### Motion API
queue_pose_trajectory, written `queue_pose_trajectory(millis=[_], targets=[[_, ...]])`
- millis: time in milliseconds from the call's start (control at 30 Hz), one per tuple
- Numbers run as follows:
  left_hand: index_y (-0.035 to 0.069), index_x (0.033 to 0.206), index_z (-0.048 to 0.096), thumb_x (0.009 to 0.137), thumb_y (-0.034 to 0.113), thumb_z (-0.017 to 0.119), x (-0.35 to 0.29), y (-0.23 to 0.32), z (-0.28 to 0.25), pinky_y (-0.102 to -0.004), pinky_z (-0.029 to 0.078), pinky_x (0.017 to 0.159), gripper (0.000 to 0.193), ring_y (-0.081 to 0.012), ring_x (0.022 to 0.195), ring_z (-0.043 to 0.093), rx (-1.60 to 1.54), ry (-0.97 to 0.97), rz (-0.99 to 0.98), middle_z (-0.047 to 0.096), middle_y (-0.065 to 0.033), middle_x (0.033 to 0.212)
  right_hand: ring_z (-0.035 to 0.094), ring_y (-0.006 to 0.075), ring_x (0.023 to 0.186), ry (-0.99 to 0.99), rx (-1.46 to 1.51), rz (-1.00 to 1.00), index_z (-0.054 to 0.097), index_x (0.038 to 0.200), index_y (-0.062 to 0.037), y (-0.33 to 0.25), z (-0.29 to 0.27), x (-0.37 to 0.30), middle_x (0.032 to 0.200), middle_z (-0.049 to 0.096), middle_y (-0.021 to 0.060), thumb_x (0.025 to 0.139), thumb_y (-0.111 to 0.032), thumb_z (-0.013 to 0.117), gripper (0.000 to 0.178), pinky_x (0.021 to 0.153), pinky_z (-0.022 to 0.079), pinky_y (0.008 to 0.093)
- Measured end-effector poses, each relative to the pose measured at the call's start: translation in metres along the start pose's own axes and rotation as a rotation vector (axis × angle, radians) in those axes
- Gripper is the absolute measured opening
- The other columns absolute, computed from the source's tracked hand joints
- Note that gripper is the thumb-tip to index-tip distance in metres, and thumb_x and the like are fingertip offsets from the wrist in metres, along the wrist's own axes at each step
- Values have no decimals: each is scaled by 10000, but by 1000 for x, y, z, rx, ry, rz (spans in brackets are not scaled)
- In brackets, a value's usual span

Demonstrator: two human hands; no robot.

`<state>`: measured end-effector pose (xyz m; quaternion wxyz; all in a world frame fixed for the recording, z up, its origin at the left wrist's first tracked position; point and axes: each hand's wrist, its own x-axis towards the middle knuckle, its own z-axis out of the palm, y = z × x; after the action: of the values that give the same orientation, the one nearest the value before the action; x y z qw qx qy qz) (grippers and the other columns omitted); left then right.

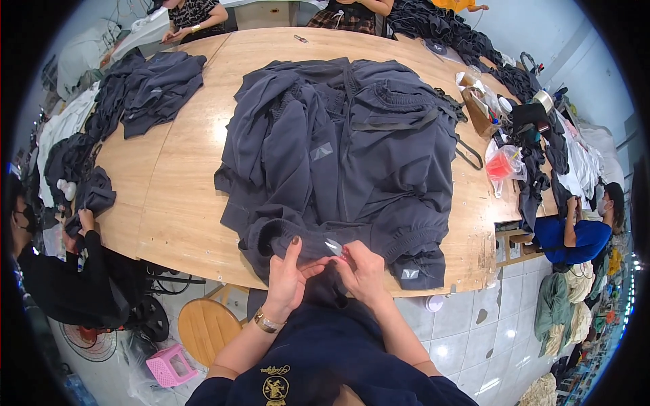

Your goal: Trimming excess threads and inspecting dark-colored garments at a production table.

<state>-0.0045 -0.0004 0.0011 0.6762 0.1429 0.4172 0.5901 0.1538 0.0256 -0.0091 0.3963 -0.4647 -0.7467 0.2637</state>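
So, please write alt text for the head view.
Two bare hands, left hand and right hand, pinch the hem of a dark grey garment with small snips, on a round wooden table with other workers around.

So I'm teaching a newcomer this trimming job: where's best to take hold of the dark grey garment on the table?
Probably at the ribbed cuff on the near edge of the dark grey garment, coming from the person's own side. It hangs over the wooden table edge there, bunched thick enough to pinch, as the left hand does, while the right hand holds small snips.
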Motion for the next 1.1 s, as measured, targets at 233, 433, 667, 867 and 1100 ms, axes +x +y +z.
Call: queue_pose_trajectory(millis=[233,433,667,867,1100], targets=[[8,1009,591,950,283,477,-2,-3,4,-306,539,743,304,-187,853,640,-2,5,86,643,-102,961,545,242,547,-6,-102,-64,546,783,-56,-2,3,3,672,509,64,776,-254,682,240,488,412,325],[15,1005,591,949,264,483,-3,-5,7,-328,521,782,278,-187,863,629,-37,-16,88,643,-96,964,518,224,514,13,-179,-112,543,756,-71,-3,4,4,654,493,46,767,-272,689,248,480,395,310],[-14,986,606,959,228,468,-3,-7,5,-344,508,817,280,-184,897,626,-68,-31,96,643,-103,988,513,229,507,40,-175,-116,543,746,-74,-4,6,6,638,494,46,767,-267,686,242,481,394,315],[-7,987,611,952,274,480,-2,-2,8,-312,523,771,312,-196,865,641,-32,15,77,645,-107,979,484,205,497,96,73,51,531,789,-51,3,9,0,646,504,46,829,-211,642,199,484,371,285],[65,913,592,933,402,488,3,-1,-2,-232,440,556,353,-108,650,588,-144,40,-18,635,-33,844,381,5,604,122,947,504,539,954,-34,11,9,13,716,460,-61,895,-134,580,122,535,310,173]])
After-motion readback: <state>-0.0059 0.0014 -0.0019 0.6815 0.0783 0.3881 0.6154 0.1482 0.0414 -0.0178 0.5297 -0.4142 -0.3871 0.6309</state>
